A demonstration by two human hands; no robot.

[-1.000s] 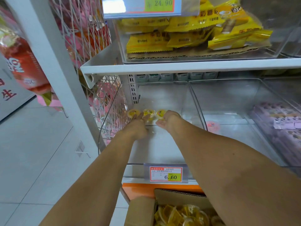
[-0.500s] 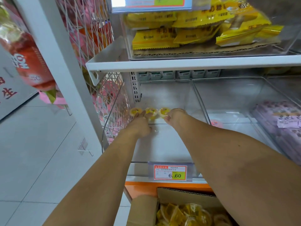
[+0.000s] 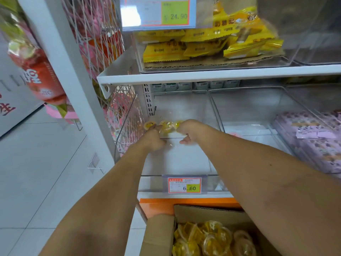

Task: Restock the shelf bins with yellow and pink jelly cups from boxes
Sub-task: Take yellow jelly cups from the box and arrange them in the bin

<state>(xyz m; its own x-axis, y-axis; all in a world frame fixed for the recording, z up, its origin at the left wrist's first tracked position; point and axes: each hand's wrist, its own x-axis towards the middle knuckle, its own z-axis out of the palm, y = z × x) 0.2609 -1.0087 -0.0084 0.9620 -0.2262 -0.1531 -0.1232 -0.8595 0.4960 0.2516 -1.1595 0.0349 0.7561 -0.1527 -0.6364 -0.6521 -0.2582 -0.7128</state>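
Yellow jelly cups [image 3: 167, 125], x3: row at back of clear bin [image 3: 180, 159], same as 1 sec ago. Left hand [image 3: 154, 140], right hand [image 3: 190, 131]: curled against row, grip can't tell. Restock barely begun; cardboard box [image 3: 158, 235] below full.

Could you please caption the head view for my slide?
Left hand and right hand arranging yellow jelly cups in a clear shelf bin, open box below.

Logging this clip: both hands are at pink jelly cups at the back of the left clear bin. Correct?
No: the head view shows the jelly cups are yellow, not pink. The left hand and right hand are at them, at the back of the left clear bin.
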